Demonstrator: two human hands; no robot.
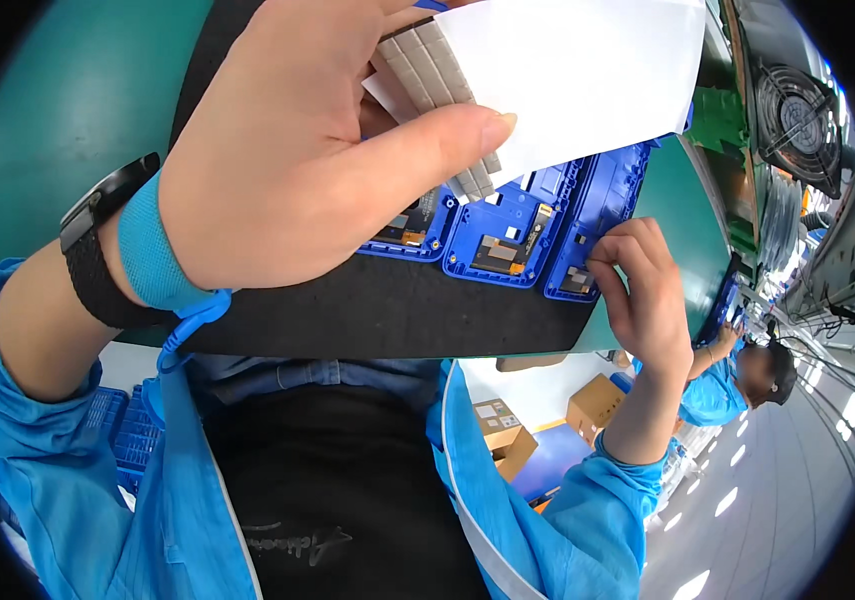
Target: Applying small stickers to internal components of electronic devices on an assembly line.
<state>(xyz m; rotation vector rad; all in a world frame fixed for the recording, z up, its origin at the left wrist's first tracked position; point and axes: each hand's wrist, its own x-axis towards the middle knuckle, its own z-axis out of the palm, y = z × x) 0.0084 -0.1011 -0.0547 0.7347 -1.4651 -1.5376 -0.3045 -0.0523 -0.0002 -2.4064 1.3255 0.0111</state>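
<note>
Your left hand (278, 165) has its fingers closed on a white sheet (588, 80) bearing grey, segmented strips (426, 65), held above shallow blue plastic housings (463, 225) with dark inset pieces (498, 256). Your right hand (650, 290) curls its fingers at the rightmost housing; whether they pinch anything, I can't tell. The housings lie on a black mat (368, 310) over your green desk (68, 110); a round fan (798, 115) stands far right.

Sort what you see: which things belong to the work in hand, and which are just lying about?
Work in hand:
white sheet and grey strips, held in the left hand
blue casings, the right hand at the rightmost

Lying about:
cardboard boxes
blue baskets
black fan
</note>
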